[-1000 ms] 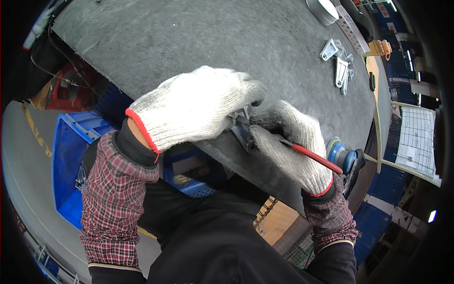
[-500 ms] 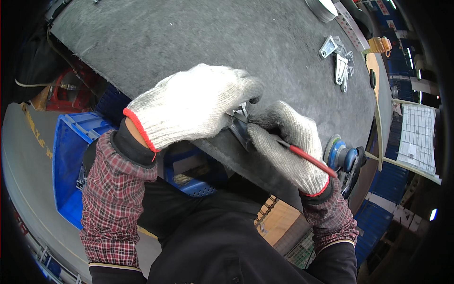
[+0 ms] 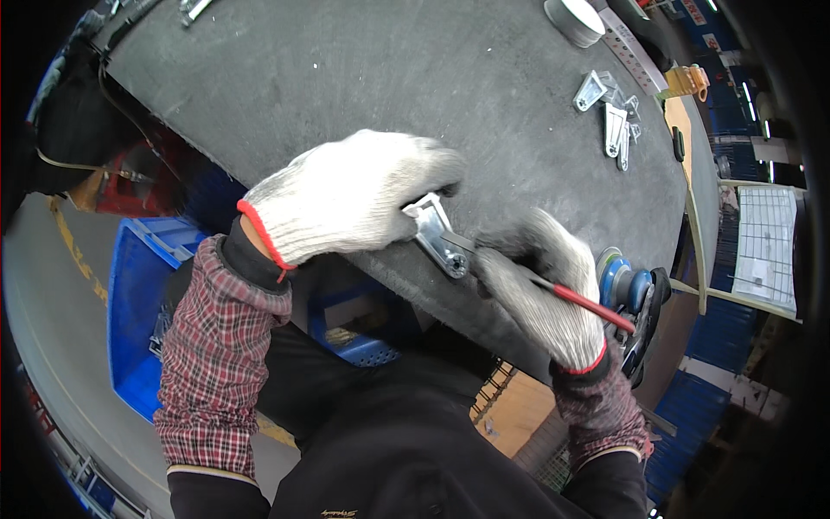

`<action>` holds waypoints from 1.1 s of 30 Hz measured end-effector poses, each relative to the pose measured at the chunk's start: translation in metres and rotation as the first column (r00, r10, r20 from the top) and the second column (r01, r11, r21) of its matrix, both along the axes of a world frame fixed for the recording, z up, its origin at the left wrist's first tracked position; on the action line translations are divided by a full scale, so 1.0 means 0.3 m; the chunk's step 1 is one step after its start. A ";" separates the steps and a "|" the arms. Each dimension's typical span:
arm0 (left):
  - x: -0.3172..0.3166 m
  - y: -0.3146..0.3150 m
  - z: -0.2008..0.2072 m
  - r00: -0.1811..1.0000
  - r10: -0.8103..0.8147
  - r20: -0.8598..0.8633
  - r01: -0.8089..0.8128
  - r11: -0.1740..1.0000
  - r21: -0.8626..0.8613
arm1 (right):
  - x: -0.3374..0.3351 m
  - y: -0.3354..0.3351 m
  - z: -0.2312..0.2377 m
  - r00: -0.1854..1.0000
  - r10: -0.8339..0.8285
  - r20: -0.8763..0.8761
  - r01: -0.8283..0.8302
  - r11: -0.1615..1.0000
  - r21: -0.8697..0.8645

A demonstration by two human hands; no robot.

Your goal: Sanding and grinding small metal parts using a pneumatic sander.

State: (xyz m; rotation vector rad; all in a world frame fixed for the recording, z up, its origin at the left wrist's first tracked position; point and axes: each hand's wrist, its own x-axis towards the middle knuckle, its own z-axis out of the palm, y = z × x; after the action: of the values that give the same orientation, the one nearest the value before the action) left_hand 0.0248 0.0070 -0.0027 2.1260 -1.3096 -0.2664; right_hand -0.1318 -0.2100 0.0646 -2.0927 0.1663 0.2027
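My left hand (image 3: pixel 346 195), in a white knit glove with a red cuff edge, pinches a silvery cast-metal bracket (image 3: pixel 430 227) at its wider end. The bracket is tilted over the near edge of the grey worktable (image 3: pixel 363 82), its narrow round end towards me. In my gloved right hand (image 3: pixel 549 281), fingers closed, is a slim file (image 3: pixel 592 305) with a red handle. Its flat grey blade reaches left to the bracket's inner side and seems to touch it. The right fingertips are slightly blurred.
Several similar brackets (image 3: pixel 616 130) lie at the table's far right. Beyond them stands a white roll (image 3: pixel 575 22). A blue round-pad sander (image 3: pixel 621 284) rests right of my right hand. A blue bin (image 3: pixel 130 329) with metal pieces is at lower left.
The bracket has turned so its hollow face shows, where my fingers mostly hid it before. My right hand and the file have shifted slightly right and down.
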 end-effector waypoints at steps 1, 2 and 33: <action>0.007 0.011 0.049 0.996 0.053 -0.067 -0.051 0.998 0.029 | -0.055 -0.006 -0.004 0.999 -0.017 0.032 0.017 1.000 0.000; 0.009 0.027 0.094 0.986 0.105 -0.128 -0.098 0.993 0.062 | -0.118 -0.012 -0.025 0.987 -0.144 0.066 0.140 0.988 0.063; 0.231 -1.142 0.135 0.950 0.155 0.271 -0.276 0.824 0.494 | -0.527 -0.110 -0.273 0.773 -0.407 0.486 0.322 0.913 0.252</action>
State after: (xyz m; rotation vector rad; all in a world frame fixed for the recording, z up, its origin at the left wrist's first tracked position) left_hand 0.0941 -0.3357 0.0377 2.8225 -1.1883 -0.3317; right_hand -0.2898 -0.2429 -0.0173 -1.8374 0.2111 -0.5870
